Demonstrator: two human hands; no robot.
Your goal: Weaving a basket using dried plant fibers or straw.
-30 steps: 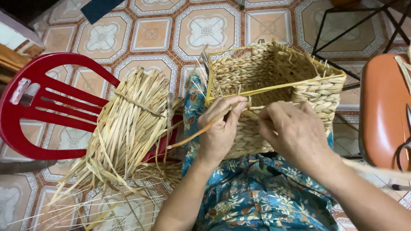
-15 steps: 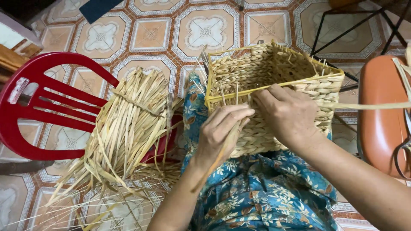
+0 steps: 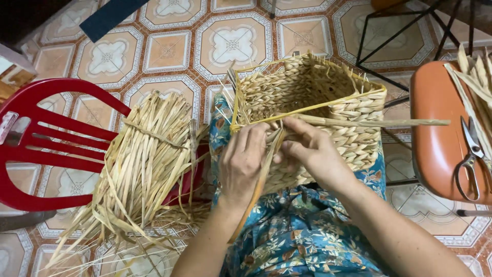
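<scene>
Weaving basket (image 3: 318, 97) on lap — patterned tile floor (image 3: 230, 43), red chair (image 3: 46, 133).

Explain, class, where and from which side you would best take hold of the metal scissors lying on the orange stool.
Probably by the looped handles of the metal scissors, coming from above at the near end. They lie flat on the orange stool with the loops toward the person and the closed blades pointing away, beside the loose straw strips, so the loops are clear to grasp.

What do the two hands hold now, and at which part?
Both hands grip straw strands at the near rim of the woven basket: the left hand a strand hanging down, the right hand a strand reaching rightward.
</scene>
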